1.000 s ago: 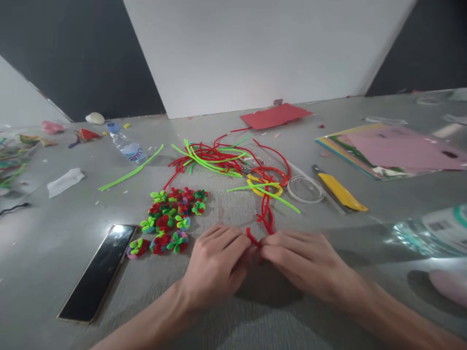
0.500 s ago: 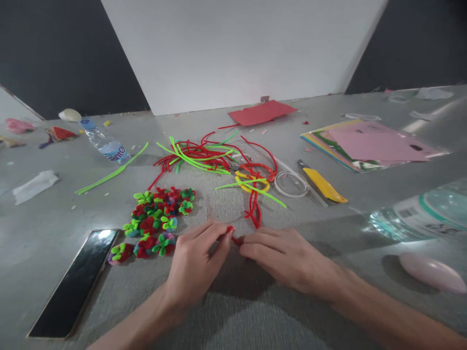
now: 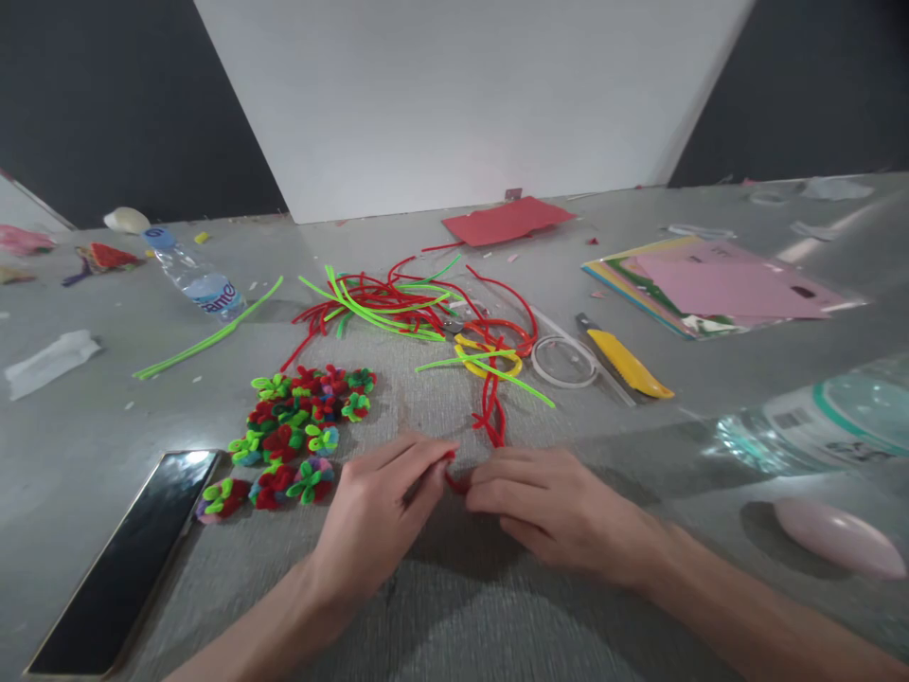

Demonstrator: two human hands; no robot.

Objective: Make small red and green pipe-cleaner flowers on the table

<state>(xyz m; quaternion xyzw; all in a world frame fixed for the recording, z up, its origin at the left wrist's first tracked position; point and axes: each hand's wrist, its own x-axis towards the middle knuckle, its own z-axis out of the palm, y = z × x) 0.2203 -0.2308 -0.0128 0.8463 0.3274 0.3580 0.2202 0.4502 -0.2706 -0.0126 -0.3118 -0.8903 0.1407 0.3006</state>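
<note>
Between my hands runs a short red pipe cleaner (image 3: 456, 484), mostly hidden by the fingers. My left hand (image 3: 387, 502) pinches one end of it between thumb and fingertips. The other end disappears under the bent fingers of my right hand (image 3: 546, 507), closed low over the table. Just beyond that hand lie twisted red pipe cleaners (image 3: 491, 412), reaching back to scissors with yellow and orange handles (image 3: 522, 360). Left of my left hand, a cluster of small red and green pipe-cleaner flowers (image 3: 282, 441) rests on the table.
Loose red and green pipe cleaners (image 3: 383, 303) lie in a heap behind. A phone (image 3: 120, 559) and small water bottle (image 3: 195, 275) are left. A yellow utility knife (image 3: 629, 362), coloured sheets (image 3: 731, 279), large bottle (image 3: 816, 417) and pink oval object (image 3: 838, 538) are right.
My left fingertips have dipped slightly, still pinching the red pipe cleaner. The fingers of my right hand have shifted a little around its other end. The view has moved slightly.
</note>
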